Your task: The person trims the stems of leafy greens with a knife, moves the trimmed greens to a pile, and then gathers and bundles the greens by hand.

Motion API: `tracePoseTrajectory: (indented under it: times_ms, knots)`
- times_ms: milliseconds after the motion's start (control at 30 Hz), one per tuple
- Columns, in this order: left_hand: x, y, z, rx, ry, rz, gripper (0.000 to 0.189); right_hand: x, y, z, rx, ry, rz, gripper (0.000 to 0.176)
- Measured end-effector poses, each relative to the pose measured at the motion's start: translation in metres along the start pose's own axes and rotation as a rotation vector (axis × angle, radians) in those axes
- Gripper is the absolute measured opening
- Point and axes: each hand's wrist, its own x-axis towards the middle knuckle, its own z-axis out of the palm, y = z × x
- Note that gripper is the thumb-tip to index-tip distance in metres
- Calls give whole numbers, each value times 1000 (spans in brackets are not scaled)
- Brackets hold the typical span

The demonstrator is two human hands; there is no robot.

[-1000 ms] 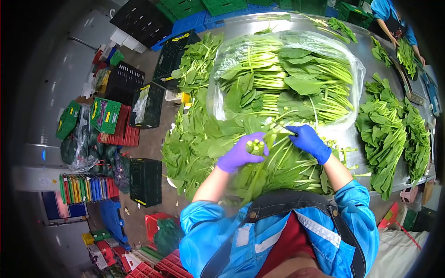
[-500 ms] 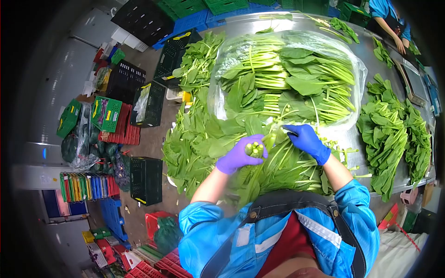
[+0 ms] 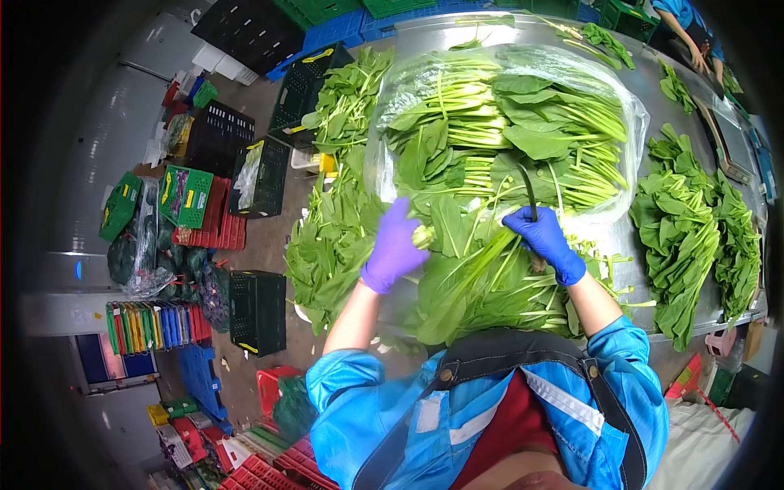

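In a purple glove, my left hand (image 3: 395, 251) is closed around a small bunch of leafy greens, whose pale cut stem ends (image 3: 422, 237) stick out by the thumb. The leaves trail to the lower left, partly hidden by the hand. My blue-gloved right hand (image 3: 543, 242) grips a knife, its dark curved blade (image 3: 529, 189) pointing away from me. Long leafy green stalks (image 3: 490, 261) also run from the fingers of that hand toward my front. Loose greens (image 3: 351, 237) lie piled beneath and left of my left hand.
Beyond my hands, a clear plastic bag (image 3: 633, 131) holds stacked greens (image 3: 563, 122). More bunches (image 3: 674, 245) lie on the metal table (image 3: 637, 94) at right. Dark crates (image 3: 260, 314) stand on the floor at left. A co-worker's hand (image 3: 698, 61) shows at top right.
My left hand has moved left with its bunch, away from my right hand. The knife blade has swung up into view, and the right fingers now have stalks at them.
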Motion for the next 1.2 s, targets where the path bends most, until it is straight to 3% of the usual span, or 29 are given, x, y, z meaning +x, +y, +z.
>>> tracePoseTrajectory:
  times_ms: [33, 67, 100, 133, 200, 267, 300, 333, 400, 533, 633, 700, 733, 800, 867, 933, 1067, 1100, 1133, 1167, 1200]
  knots:
    - [0, -1, 6, -359, 16, -38, 39, 2, -2, 5, 0, -1, 2, 28]
    - [0, 1, 14, -360, 14, -41, 39, 3, -5, 15, -21, 21, -128, 27]
    - [16, 19, 0, -909, -307, -280, 34, 5, -10, 26, -43, 41, -260, 26]
    - [31, 32, -9, -1448, -637, -521, 30, 4, -21, 34, 0, 21, -253, 25]
    - [49, 28, -3, -1413, -713, -472, 28, 6, -42, 38, 45, -14, -243, 27]
    - [63, 13, 9, -1528, -490, -378, 30, 13, -50, 27, 182, 14, -134, 31]
    - [73, 7, 5, -1593, -443, -403, 30, 14, -54, 19, 262, 78, -268, 37]
    - [80, -1, -2, -1592, -445, -399, 30, 21, -50, 6, 229, 92, -248, 42]
    - [95, -14, -13, -1714, -308, -632, 31, 25, -47, -7, 235, 5, -215, 46]
    - [111, -10, 11, -1608, -375, -546, 33, 38, -16, 10, 70, -219, -147, 55]
    - [103, -16, 25, -1605, -473, -597, 26, 57, 30, 14, 163, -60, -163, 57]
    - [94, -29, 31, -1573, -481, -634, 25, 72, 63, 7, -74, 23, 48, 63]
    - [90, -32, 34, -1544, -484, -671, 25, 75, 73, 16, -71, 21, 52, 63]
    - [83, -35, 40, -1564, -504, -707, 24, 78, 84, 37, -350, 154, -58, 72]
    - [77, -34, 54, -1526, -554, -791, 22, 79, 79, 60, -504, 218, -86, 92]
    - [69, -41, 81, -1516, -610, -861, 24, 81, 70, 74, -574, 153, 21, 99]
    - [59, -37, 124, -1439, -565, -937, 24, 90, 85, 77, -605, 127, -17, 101]
    - [59, -26, 120, -1523, -537, -880, 27, 91, 87, 75, -431, 75, -48, 97]
    - [63, -17, 119, -1547, -557, -956, 30, 92, 89, 73, -257, 26, -77, 94]
    - [64, -17, 127, -1577, -586, -886, 31, 87, 95, 71, -82, -15, -127, 77]
    - [64, -18, 137, -1609, -616, -814, 32, 79, 86, 68, -86, -8, -124, 77]
